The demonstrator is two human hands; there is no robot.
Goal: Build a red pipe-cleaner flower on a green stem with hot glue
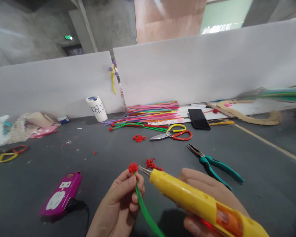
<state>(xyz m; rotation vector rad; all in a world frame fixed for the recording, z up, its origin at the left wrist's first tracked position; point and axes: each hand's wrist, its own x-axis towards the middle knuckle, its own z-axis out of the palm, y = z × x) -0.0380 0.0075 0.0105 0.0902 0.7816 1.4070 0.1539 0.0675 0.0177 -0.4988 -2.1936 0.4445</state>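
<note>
Between the thumb and fingers of my left hand [120, 197] is a pipe-cleaner flower, with a red bobbly head [133, 167] and a long green stem [145, 210] curving down toward me. My right hand [209, 191] is wrapped round a yellow hot glue gun [185, 194]. Its metal nozzle points left, close beside the red head; whether they touch I cannot tell. Just beyond the nozzle lies a small heap of red bits [153, 164], and a second red heap [138, 138] sits farther back.
Yellow-and-red scissors [172, 133], teal needle-nose pliers [214, 164] and a black phone [199, 118] lie beyond my hands. Colourful pipe cleaners [153, 113] are stacked by the white partition [187, 65]. A purple power device [61, 194] with a cable lies left, below more scissors [12, 154]. A white cup [96, 108] stands behind.
</note>
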